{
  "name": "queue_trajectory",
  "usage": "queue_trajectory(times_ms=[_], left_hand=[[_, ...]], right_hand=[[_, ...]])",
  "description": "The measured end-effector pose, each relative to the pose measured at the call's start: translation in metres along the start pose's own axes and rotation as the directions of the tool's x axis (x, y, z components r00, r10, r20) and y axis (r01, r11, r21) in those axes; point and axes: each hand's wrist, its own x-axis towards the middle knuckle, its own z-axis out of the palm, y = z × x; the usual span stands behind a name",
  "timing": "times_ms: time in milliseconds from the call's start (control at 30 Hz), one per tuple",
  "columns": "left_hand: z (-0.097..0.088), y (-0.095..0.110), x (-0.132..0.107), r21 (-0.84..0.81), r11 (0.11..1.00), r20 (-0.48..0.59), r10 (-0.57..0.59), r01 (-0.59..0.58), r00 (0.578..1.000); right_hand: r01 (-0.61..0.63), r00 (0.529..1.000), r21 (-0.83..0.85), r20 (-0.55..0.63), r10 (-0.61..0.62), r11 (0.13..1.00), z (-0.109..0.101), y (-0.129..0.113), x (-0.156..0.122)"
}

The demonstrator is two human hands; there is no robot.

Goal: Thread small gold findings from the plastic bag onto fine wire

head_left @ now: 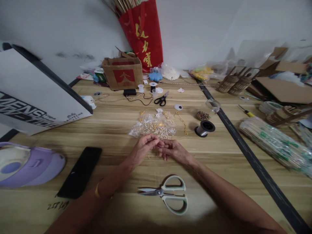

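Note:
My left hand and my right hand meet fingertip to fingertip over the wooden table, both pinched shut on something too small to make out. A tiny gold piece lies just under them. Right beyond my fingers sit clear little bags of gold and silver findings, with a gold chain beside them. Pale green scissors lie closed between my forearms.
A black phone and a lilac cap lie at left, below a white shopping bag. A thread spool, bead jar, black scissors, cardboard box and red bag stand farther back. Wrapped sticks lie at right.

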Motion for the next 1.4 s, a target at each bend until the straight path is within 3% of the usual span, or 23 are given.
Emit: queue_trajectory(times_ms=[167,300,367,467,533,600,667,733,800,867,933,1167,1300,1400], left_hand=[[-0.004,0.002,-0.003,0.145,0.989,-0.09,0.045,-0.032,0.995],[-0.022,0.015,-0.004,0.312,0.948,-0.151,0.111,-0.059,0.982],[-0.039,0.023,-0.002,0.401,0.91,-0.236,0.209,-0.101,0.949],[-0.072,0.032,0.002,0.573,0.814,-0.365,0.358,-0.096,0.859],[-0.095,0.034,0.004,0.7,0.712,-0.391,0.446,-0.054,0.805],[-0.115,0.033,0.005,0.843,0.537,-0.349,0.519,0.02,0.78],[-0.129,0.029,0.005,0.958,0.279,-0.211,0.564,0.056,0.798],[-0.137,0.024,0.003,0.999,0.054,-0.035,0.549,0.006,0.835],[-0.135,0.021,0.001,0.995,-0.088,0.092,0.515,-0.055,0.853],[-0.124,0.019,0.0,0.985,-0.142,0.154,0.506,-0.094,0.849],[-0.105,0.019,0.0,0.982,-0.136,0.184,0.507,-0.132,0.842],[-0.035,0.018,0.001,0.934,-0.058,0.356,0.272,-0.354,0.894],[-0.02,0.011,0.005,0.94,-0.072,0.341,0.23,-0.334,0.911],[-0.019,0.003,0.011,0.948,-0.094,0.317,0.242,-0.303,0.917]], right_hand=[[-0.043,0.999,-0.073,-0.009,0.042,0.996,-0.006,-0.001,-0.003],[-0.021,0.999,-0.099,-0.036,0.017,0.995,-0.01,-0.002,-0.002],[0.004,0.996,-0.097,-0.086,-0.012,0.995,-0.011,-0.001,0.0],[0.051,0.975,-0.139,-0.208,-0.079,0.989,-0.015,0.003,0.002],[0.087,0.943,-0.225,-0.295,-0.153,0.97,-0.017,0.007,0.003],[0.117,0.909,-0.332,-0.344,-0.236,0.936,-0.02,0.009,0.002],[0.134,0.888,-0.423,-0.351,-0.299,0.896,-0.022,0.012,0.001],[0.151,0.872,-0.479,-0.347,-0.344,0.865,-0.024,0.015,0.0],[0.17,0.852,-0.503,-0.357,-0.384,0.847,-0.026,0.018,0.0],[0.2,0.82,-0.514,-0.377,-0.43,0.834,-0.028,0.021,0.001],[0.222,0.787,-0.535,-0.396,-0.474,0.815,-0.03,0.023,0.002],[0.204,0.717,-0.637,-0.419,-0.556,0.744,-0.038,0.028,0.004],[0.232,0.677,-0.664,-0.415,-0.608,0.711,-0.041,0.029,0.004],[0.249,0.676,-0.652,-0.412,-0.611,0.716,-0.043,0.03,0.005]])
